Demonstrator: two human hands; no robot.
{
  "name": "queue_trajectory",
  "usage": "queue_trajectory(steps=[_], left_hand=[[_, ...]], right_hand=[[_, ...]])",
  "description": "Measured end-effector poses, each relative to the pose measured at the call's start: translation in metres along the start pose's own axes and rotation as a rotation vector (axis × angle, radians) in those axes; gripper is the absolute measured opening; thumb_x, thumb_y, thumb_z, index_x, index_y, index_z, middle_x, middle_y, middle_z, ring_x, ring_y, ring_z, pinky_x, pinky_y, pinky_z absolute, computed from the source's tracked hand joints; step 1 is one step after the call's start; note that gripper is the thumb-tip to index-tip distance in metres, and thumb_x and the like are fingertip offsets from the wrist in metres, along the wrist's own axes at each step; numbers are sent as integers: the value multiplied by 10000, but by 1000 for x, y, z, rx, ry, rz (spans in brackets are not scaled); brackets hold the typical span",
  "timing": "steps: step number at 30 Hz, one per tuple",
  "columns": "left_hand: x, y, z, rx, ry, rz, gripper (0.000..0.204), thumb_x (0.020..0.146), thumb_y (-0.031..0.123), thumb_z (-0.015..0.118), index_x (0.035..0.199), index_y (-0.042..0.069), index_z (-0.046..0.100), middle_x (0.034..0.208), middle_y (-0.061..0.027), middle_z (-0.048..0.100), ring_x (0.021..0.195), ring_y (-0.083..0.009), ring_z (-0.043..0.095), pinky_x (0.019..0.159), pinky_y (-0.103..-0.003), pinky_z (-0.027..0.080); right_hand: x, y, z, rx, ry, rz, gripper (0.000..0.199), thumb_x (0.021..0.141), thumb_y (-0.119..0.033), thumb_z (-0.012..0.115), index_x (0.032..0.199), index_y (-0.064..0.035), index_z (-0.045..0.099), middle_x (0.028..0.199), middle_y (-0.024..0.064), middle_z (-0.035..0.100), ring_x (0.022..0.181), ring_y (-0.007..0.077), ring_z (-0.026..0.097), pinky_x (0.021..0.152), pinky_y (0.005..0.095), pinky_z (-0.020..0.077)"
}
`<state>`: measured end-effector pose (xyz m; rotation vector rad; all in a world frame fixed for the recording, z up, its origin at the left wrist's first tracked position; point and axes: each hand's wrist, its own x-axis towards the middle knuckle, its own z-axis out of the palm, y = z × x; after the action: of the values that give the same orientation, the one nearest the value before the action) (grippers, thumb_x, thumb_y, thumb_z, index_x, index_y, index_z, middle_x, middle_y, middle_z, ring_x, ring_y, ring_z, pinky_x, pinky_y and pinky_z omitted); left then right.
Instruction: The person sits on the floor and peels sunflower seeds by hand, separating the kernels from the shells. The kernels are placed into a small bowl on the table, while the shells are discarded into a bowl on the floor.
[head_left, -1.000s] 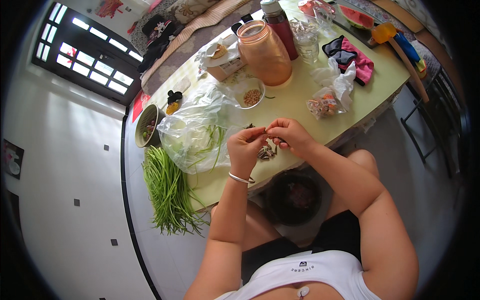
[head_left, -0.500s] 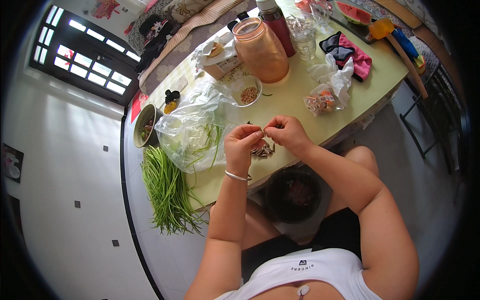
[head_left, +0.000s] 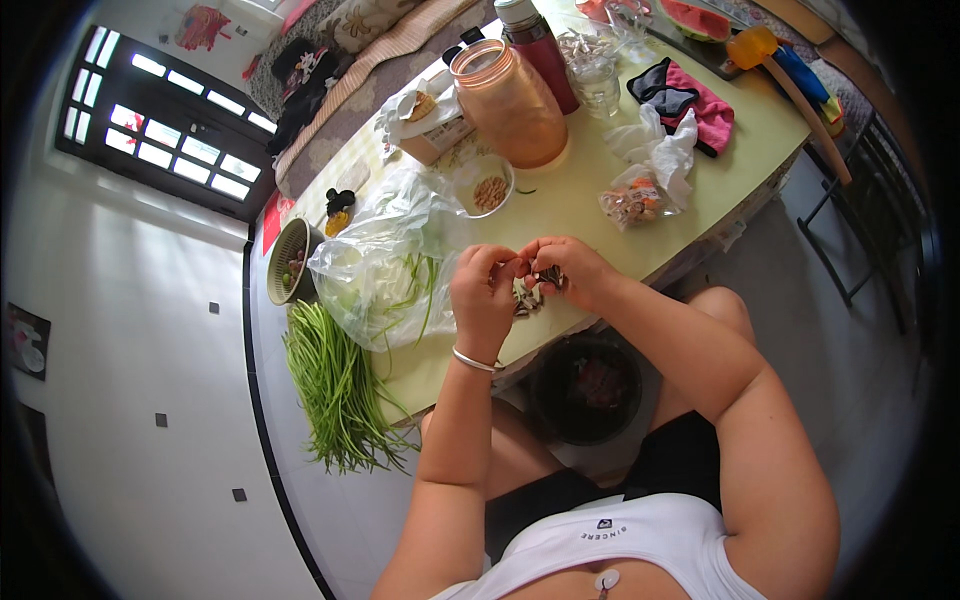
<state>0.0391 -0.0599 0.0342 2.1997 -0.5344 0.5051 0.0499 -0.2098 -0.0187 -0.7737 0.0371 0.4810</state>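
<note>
My left hand (head_left: pixel 482 300), with a silver bangle at the wrist, is closed in a pinch, its fingertips meeting those of my right hand. Whatever is between the tips is too small to make out. Curled fingers of my right hand (head_left: pixel 583 276) hold several dark striped seeds (head_left: pixel 548 275) that look like sunflower seeds. Under both hands, on the pale yellow table (head_left: pixel 590 228), lies a small pile of striped seeds or husks (head_left: pixel 526 302), partly hidden. Beyond them is a white bowl (head_left: pixel 468 180) with light brown kernels (head_left: pixel 489 194) in it.
Left of my hands lie a clear plastic bag (head_left: pixel 365 265) and a bunch of green stalks (head_left: pixel 335 385), near a basket (head_left: pixel 280 262). An orange jar (head_left: pixel 515 115) and red flask (head_left: pixel 540 60) stand behind. To the right are a snack packet (head_left: pixel 632 197) and tissue (head_left: pixel 665 150). A dark bin (head_left: pixel 560 410) stands below.
My right hand has turned and curled, so striped seeds now show in its fingers. My left fingers have curled in more, and both hands stay together over the pile. The view has shifted slightly.
</note>
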Motion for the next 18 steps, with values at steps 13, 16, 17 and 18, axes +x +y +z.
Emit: queue_trajectory(steps=[13, 16, 17, 18], left_hand=[[76, -55, -13, 416, 30, 67, 128, 703, 95, 729, 823, 51, 720, 714, -111, 669, 614, -220, 632, 623, -328, 499], [44, -55, -7, 449, -130, -3, 103, 685, 108, 727, 783, 79, 721, 759, -104, 647, 676, -270, 627, 648, -361, 502], [35, -58, -5, 486, -177, -14, 98, 686, 113, 725, 781, 86, 719, 780, -99, 643, 700, -279, 628, 658, -369, 504], [28, -60, -2, 531, -179, -47, 104, 690, 117, 723, 790, 92, 721, 794, -92, 635, 733, -289, 624, 667, -386, 502]], right_hand=[[0, -20, -12, 51, 90, -44, 183, 787, -103, 539, 922, 13, 581, 799, 63, 575, 619, 99, 505, 491, 222, 366], [0, -17, -12, 46, 92, -61, 169, 789, -94, 544, 918, 8, 581, 790, 61, 577, 608, 99, 504, 487, 221, 363], [1, -16, -12, 44, 90, -66, 163, 790, -90, 545, 917, 6, 581, 786, 60, 577, 604, 99, 504, 485, 221, 362], [1, -16, -12, 46, 83, -61, 156, 788, -81, 544, 914, 4, 581, 781, 60, 578, 601, 98, 504, 484, 219, 362]])
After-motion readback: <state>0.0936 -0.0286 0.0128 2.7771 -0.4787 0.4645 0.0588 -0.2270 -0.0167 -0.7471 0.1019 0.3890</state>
